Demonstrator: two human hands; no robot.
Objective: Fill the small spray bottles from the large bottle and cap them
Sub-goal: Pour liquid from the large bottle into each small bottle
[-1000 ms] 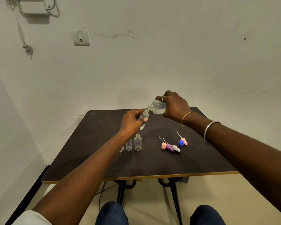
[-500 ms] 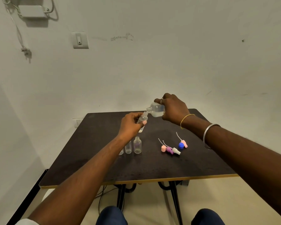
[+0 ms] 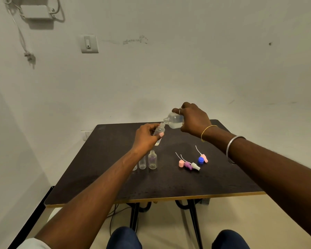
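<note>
table dark, small bottles, spray caps | wall white, switch

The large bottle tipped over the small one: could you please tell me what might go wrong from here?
1. The large bottle in the right hand meets the narrow neck of the small bottle in mid-air; a wobble could spill liquid onto the table.
2. The left hand hides part of the small bottle, so overfilling may go unnoticed.
3. The left forearm passes close to the standing bottles and could topple them.
</note>
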